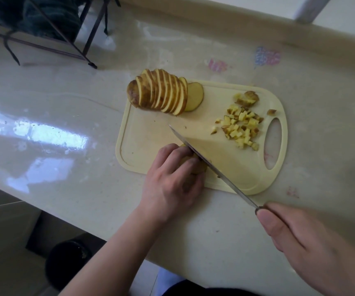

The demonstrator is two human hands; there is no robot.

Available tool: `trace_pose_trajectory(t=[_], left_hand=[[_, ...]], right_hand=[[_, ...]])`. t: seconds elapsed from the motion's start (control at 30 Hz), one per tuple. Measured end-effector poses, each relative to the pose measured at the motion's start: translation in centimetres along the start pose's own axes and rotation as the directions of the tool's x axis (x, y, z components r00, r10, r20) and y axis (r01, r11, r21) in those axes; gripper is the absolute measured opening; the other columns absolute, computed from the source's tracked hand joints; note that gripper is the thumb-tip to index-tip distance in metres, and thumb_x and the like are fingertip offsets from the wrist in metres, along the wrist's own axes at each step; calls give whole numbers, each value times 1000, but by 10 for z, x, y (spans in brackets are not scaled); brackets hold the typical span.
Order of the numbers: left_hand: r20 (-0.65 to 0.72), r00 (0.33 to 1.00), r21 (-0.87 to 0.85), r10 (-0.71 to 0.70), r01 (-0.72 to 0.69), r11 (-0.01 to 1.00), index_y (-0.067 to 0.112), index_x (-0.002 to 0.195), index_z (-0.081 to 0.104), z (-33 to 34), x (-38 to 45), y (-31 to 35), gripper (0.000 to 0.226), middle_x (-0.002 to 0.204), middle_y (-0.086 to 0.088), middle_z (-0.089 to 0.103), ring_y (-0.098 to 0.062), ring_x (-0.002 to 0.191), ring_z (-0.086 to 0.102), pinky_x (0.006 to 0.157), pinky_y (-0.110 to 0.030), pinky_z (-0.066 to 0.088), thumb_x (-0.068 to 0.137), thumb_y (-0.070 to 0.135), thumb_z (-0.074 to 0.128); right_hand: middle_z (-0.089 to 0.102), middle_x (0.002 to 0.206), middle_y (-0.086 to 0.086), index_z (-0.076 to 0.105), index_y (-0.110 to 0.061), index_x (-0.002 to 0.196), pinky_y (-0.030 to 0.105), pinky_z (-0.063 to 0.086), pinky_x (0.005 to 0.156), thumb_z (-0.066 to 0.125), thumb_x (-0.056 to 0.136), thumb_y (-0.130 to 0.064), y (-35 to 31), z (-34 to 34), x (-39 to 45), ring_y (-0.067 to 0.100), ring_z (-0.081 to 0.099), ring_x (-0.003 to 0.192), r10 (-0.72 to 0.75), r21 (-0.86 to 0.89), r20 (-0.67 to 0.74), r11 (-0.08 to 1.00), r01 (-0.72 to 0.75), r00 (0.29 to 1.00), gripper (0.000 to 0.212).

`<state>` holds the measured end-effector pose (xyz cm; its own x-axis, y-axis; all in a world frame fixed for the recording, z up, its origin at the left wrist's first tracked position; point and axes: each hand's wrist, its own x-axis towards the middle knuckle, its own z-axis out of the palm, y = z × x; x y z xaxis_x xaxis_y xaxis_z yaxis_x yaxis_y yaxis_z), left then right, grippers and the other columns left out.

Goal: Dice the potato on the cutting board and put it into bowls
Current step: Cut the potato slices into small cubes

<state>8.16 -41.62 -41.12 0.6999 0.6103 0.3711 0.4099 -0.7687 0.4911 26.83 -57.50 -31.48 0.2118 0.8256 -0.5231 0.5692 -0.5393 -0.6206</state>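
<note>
Roughly a quarter done: diced cubes (pixel 239 127) piled, slice stack (pixel 161 92) uncut. Left hand (pixel 172 178) fingers curled holding potato slices (pixel 195 167); right hand (pixel 304 233) grips knife (pixel 213 167). Bowls unfilled.

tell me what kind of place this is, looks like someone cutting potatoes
Most likely a home kitchen. A cutting board lies on a glossy pale stone-like countertop, with potato slices and diced potato on it, and the right hand holds a knife. A dark wire rack stands at the back.
</note>
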Motion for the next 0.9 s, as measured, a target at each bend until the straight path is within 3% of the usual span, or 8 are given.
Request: trace_pose_trajectory(t=[0.1, 0.3, 0.47, 0.67, 0.9], left_hand=[[-1, 1000, 3, 7, -7, 1000, -1, 100, 76, -1, 0, 0, 20, 111, -18, 70, -36, 107, 60, 96, -40, 52, 85, 13, 78], [-8, 1000, 21, -8, 8, 1000, -1, 95, 75, 1, -1, 0, 18, 103, -19, 68, -37, 103, 60, 90, -41, 52, 86, 14, 78], [-18, 1000, -28, -6, 5, 1000, -4, 94, 74, -1, -2, -2, 20, 101, -21, 67, -39, 101, 61, 92, -41, 52, 85, 13, 80], [-18, 1000, -39, -14, 14, 999, -5, 94, 75, -1, -3, -2, 20, 103, -21, 69, -38, 104, 62, 96, -39, 52, 86, 13, 77], [-16, 1000, -30, 5, -6, 1000, -5, 97, 76, 1, -3, -4, 21, 104, -21, 69, -39, 106, 61, 95, -43, 53, 86, 13, 77]], right_hand=[[54, 68, 2, 44, -29, 76, 28, 40, 55, 17, 85, -76, -6, 5, 19, 15, 51, 57, -46, -9, 1, 999, 46, 999, 54], [40, 52, 0, 43, -14, 68, 24, 30, 47, 23, 85, -75, -4, -6, 26, 11, 38, 47, -35, 96, -4, 995, 36, 999, 66], [37, 52, 0, 42, -9, 70, 20, 29, 45, 25, 83, -75, -9, -7, 23, 10, 35, 45, -40, 128, 30, 991, 36, 999, 70], [45, 59, 10, 45, -12, 70, 28, 33, 49, 23, 85, -75, -10, -3, 15, 12, 38, 49, -72, 77, 47, 995, 68, 996, 68], [52, 61, 4, 43, -29, 74, 31, 39, 51, 18, 82, -80, -3, 1, 1, 13, 48, 50, -36, 5, 5, 999, 36, 999, 57]])
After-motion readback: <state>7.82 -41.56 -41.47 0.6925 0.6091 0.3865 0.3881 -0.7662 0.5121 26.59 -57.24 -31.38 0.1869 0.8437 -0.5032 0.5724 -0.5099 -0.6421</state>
